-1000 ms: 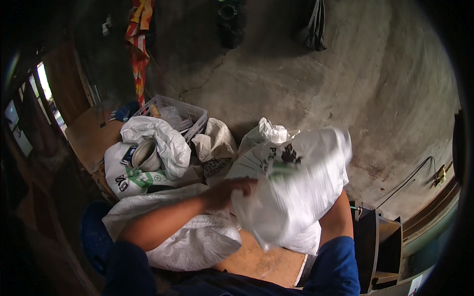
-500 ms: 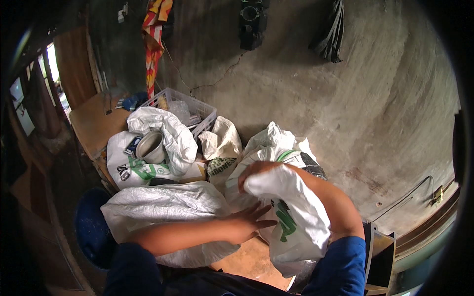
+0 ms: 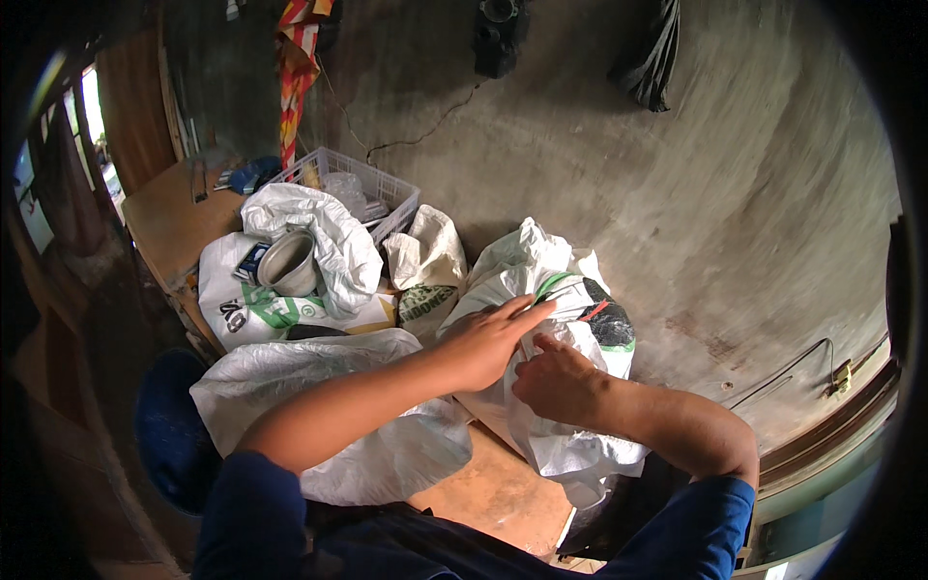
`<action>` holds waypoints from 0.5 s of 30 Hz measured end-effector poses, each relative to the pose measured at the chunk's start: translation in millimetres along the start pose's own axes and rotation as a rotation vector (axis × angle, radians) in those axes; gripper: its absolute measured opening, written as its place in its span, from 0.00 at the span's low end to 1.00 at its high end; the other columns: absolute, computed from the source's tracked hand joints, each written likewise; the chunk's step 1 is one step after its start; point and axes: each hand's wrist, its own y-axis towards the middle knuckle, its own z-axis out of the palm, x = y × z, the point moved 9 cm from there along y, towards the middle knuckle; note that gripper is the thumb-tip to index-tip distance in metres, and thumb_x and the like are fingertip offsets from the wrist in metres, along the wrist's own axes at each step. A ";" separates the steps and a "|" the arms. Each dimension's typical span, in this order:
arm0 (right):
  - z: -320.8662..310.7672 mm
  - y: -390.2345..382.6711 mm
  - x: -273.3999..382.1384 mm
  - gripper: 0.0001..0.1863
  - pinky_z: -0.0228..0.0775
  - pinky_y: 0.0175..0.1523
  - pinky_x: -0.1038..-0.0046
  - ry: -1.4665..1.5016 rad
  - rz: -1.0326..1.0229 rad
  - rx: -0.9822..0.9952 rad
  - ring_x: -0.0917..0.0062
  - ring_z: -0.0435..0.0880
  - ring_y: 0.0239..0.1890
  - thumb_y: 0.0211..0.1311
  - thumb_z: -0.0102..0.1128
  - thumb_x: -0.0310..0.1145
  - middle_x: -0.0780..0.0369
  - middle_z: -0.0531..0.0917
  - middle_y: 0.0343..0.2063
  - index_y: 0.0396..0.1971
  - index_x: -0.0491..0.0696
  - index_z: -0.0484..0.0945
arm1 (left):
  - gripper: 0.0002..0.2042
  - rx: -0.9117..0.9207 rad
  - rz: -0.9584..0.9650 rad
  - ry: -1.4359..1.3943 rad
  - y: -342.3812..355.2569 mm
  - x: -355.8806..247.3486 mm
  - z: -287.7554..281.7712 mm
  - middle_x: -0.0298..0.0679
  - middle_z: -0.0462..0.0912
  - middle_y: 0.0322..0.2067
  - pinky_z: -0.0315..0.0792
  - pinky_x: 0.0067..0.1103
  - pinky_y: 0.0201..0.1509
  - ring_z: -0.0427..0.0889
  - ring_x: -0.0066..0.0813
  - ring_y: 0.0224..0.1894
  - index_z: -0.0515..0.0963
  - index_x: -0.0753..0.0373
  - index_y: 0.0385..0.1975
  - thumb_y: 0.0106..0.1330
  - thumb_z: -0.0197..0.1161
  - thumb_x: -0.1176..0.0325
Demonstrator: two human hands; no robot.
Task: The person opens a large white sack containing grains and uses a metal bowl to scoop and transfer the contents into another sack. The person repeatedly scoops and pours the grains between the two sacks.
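Concrete wall behind a cluttered wooden bench (image 3: 493, 493). Left hand (image 3: 483, 338), fingers extended flat, rests on the white woven sack (image 3: 580, 449); right hand (image 3: 556, 382) pinches its fabric.

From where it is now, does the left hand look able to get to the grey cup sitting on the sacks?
Probably yes. The left hand lies flat on the white sack, while the grey cup sits open on the sacks further left. Only low, crumpled sacking lies between them, and nothing covers the cup.
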 end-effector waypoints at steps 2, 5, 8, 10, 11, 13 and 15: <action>-11.4 3.9 1.2 0.12 0.61 0.70 0.60 0.061 0.017 0.101 0.70 0.86 0.53 0.63 0.59 0.33 0.61 0.88 0.46 0.41 0.48 0.88 | 0.28 0.026 0.064 0.057 23.3 13.4 20.8 0.50 0.69 0.68 0.70 0.40 0.65 0.73 0.57 0.64 0.71 0.47 0.67 0.66 0.58 0.76; -10.0 -0.2 0.0 0.10 0.62 0.68 0.62 0.074 0.064 0.082 0.70 0.86 0.51 0.62 0.59 0.34 0.62 0.87 0.43 0.38 0.50 0.87 | 0.25 0.053 0.226 0.046 55.2 20.0 44.5 0.50 0.76 0.62 0.69 0.42 0.64 0.77 0.57 0.59 0.78 0.51 0.59 0.60 0.58 0.79; -0.3 -1.0 2.5 0.08 0.64 0.64 0.64 0.038 0.098 -0.072 0.71 0.86 0.47 0.60 0.60 0.36 0.66 0.86 0.36 0.32 0.54 0.87 | 0.17 0.044 0.056 0.039 84.4 41.5 49.7 0.51 0.84 0.47 0.73 0.41 0.57 0.80 0.55 0.52 0.83 0.58 0.44 0.56 0.56 0.80; 1.3 -1.5 6.1 0.08 0.64 0.64 0.64 0.065 0.065 -0.069 0.71 0.86 0.46 0.60 0.60 0.36 0.65 0.86 0.37 0.33 0.54 0.87 | 0.11 -0.186 0.045 -0.032 92.2 43.0 37.5 0.51 0.85 0.35 0.74 0.42 0.49 0.82 0.56 0.44 0.82 0.62 0.35 0.55 0.55 0.80; 2.3 -1.0 4.3 0.08 0.66 0.63 0.63 -0.034 0.085 -0.099 0.70 0.87 0.45 0.60 0.60 0.36 0.65 0.86 0.36 0.32 0.54 0.87 | 0.11 -0.229 0.006 -0.034 100.0 46.0 38.5 0.52 0.85 0.36 0.75 0.42 0.48 0.82 0.57 0.43 0.82 0.62 0.36 0.55 0.55 0.80; -3.1 4.5 4.1 0.08 0.69 0.60 0.60 -0.244 0.109 -0.172 0.69 0.88 0.43 0.59 0.60 0.35 0.65 0.87 0.35 0.31 0.54 0.87 | 0.10 -0.273 -0.058 -0.049 110.0 57.3 34.9 0.53 0.85 0.36 0.75 0.43 0.46 0.83 0.58 0.42 0.81 0.63 0.36 0.57 0.56 0.79; 3.0 5.7 -25.4 0.10 0.70 0.61 0.60 -0.031 0.194 -0.070 0.67 0.88 0.44 0.61 0.60 0.36 0.60 0.89 0.37 0.33 0.50 0.88 | 0.09 -0.292 -0.182 -0.023 116.7 60.3 28.0 0.54 0.85 0.36 0.75 0.43 0.46 0.83 0.58 0.43 0.81 0.64 0.36 0.58 0.56 0.79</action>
